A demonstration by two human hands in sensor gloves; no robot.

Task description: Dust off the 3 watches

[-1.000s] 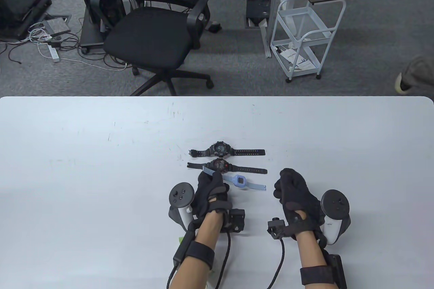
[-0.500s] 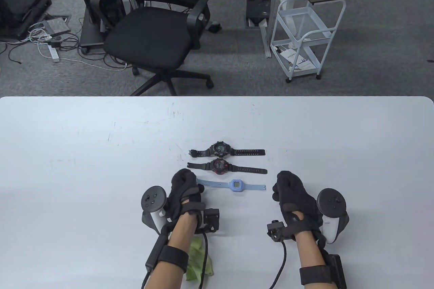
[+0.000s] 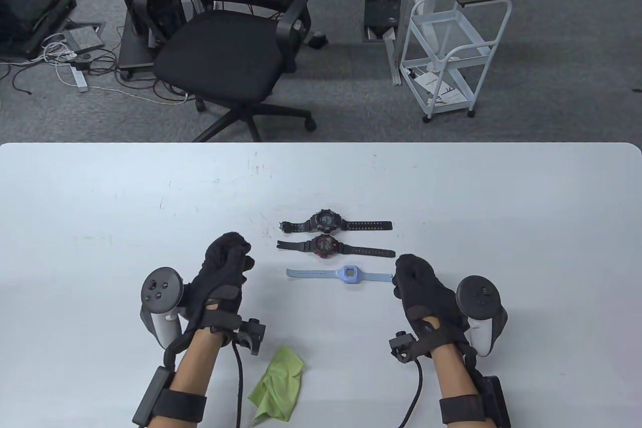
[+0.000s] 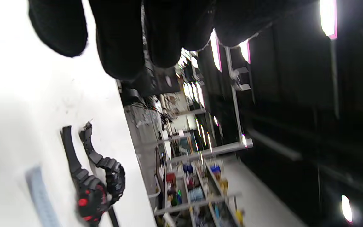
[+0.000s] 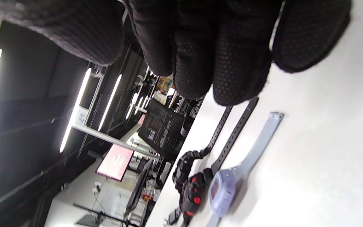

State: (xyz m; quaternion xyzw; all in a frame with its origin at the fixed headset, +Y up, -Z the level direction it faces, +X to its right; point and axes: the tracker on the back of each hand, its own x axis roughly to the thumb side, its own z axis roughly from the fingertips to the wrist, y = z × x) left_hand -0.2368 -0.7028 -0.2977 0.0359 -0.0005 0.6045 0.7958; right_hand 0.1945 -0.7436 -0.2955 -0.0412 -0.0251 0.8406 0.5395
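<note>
Three watches lie flat in a row at the table's middle: a black watch (image 3: 326, 221) farthest, a black-and-red watch (image 3: 326, 246) behind a light blue watch (image 3: 349, 275) nearest me. My left hand (image 3: 235, 253) hovers left of them, well apart, fingers loosely curled and holding nothing. My right hand (image 3: 403, 275) sits just beside the blue strap's right end, also loosely curled and empty. The right wrist view shows the blue watch (image 5: 222, 189) and its strap lying free below my fingers (image 5: 200, 47). In the left wrist view the black-and-red watch (image 4: 90, 195) lies far below my fingers (image 4: 121, 37).
A crumpled green cloth (image 3: 278, 383) lies near the table's front edge between my forearms. The white table (image 3: 100, 207) spreads wide on both sides. Beyond its far edge stand an office chair (image 3: 225, 51) and a white cart (image 3: 446, 46).
My left hand let go of the blue watch's strap and drew back to the left, uncovering the green cloth. The blue watch now lies flat. My right hand edged left toward the strap's end.
</note>
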